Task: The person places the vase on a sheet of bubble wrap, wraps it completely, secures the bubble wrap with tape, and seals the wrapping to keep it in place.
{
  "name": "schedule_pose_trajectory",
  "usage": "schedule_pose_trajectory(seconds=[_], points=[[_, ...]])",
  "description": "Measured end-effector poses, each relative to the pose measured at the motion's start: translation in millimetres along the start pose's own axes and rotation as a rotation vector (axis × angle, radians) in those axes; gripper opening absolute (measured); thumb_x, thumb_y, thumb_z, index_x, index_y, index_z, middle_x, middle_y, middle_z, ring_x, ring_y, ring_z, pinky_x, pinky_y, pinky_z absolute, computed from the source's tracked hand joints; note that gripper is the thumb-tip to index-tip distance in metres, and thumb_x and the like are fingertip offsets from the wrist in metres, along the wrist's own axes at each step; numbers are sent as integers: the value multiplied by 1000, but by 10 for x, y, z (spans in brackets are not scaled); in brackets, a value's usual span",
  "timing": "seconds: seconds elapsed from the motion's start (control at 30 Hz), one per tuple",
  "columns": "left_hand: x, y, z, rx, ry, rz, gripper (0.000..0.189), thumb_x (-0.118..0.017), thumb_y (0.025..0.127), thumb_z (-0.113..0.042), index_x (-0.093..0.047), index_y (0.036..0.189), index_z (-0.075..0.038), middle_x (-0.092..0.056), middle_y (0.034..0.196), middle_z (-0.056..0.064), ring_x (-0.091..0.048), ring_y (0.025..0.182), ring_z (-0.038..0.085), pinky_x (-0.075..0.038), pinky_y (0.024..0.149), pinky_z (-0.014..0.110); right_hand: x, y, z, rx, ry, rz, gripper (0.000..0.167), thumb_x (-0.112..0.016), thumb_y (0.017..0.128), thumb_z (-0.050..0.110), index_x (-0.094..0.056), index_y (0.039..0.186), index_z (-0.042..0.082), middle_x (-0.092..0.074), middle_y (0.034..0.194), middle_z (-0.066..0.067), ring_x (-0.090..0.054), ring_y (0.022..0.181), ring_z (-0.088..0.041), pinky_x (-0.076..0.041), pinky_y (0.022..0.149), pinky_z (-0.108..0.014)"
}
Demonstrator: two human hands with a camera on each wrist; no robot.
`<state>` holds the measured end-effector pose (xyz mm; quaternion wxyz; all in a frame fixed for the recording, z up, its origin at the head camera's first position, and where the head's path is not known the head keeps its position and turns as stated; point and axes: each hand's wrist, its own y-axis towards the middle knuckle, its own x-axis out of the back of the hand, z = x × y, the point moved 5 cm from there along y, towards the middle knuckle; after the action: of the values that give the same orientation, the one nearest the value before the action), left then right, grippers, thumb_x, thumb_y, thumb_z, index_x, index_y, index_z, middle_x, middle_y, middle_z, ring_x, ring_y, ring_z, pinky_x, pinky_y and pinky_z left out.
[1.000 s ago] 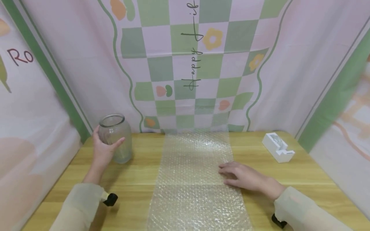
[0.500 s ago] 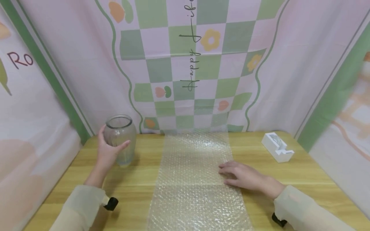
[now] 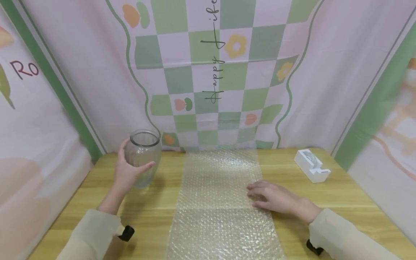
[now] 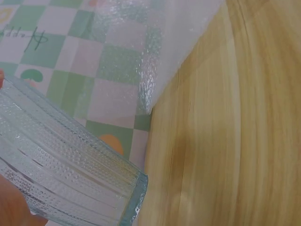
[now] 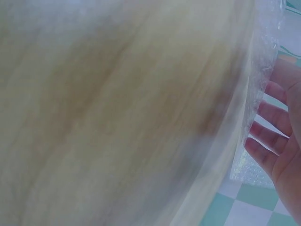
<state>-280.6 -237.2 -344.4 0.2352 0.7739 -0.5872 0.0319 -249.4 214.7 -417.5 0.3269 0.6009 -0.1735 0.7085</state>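
Observation:
My left hand (image 3: pixel 128 169) grips a clear glass jar (image 3: pixel 146 155) round its side, thumb across the front and fingers behind. The jar has a wide round mouth and leans a little. In the left wrist view the ribbed glass jar (image 4: pixel 70 155) shows its thick base close to the tabletop. A long sheet of bubble wrap (image 3: pixel 221 216) lies flat down the middle of the table. My right hand (image 3: pixel 276 196) rests with relaxed fingers on its right edge. The right wrist view shows those fingers (image 5: pixel 273 115) spread slightly against the bubble wrap (image 5: pixel 263 52).
A white tape dispenser (image 3: pixel 312 166) with a roll in it stands at the right rear of the wooden table (image 3: pixel 302 187). A patterned cloth (image 3: pixel 234 76) hangs behind the table, and more cloth hangs at both sides. The bubble wrap's far end reaches up against the back cloth.
My left hand has carried the jar to the right, nearer the bubble wrap. The right hand has stayed on the wrap's edge.

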Motion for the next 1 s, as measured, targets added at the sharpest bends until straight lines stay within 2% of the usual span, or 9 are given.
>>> schedule_pose_trajectory(seconds=[0.23,0.6,0.83,1.0], points=[[-66,-52,-65,-31,29,39,117,-94,71,-11,-21,163,-13,-32,160,20,-30,145,45,-27,114,68,-11,-11,4,4,-12,-14,34,-72,94,27,-72,122,6,-63,136,-19,-57,125,-43,-44,105,-62],[-171,-145,-218,-90,112,104,118,-96,69,-15,-23,162,-11,-28,161,21,-27,146,46,-27,113,71,11,-34,5,21,7,-35,33,-72,95,25,-72,122,6,-64,134,-18,-58,124,-42,-44,104,-62],[-286,-220,-338,-206,227,127,112,-98,67,-20,-32,157,-9,-38,152,24,-36,140,45,-33,110,70,63,-43,1,12,17,-51,34,-71,95,23,-71,124,5,-65,133,-18,-59,123,-41,-46,103,-61],[-369,-306,-404,-241,281,155,113,-99,64,-22,-35,156,-10,-41,148,25,-41,135,46,-35,107,71,85,-52,19,15,11,-49,36,-72,94,22,-71,124,3,-66,131,-18,-60,121,-41,-47,102,-60]])
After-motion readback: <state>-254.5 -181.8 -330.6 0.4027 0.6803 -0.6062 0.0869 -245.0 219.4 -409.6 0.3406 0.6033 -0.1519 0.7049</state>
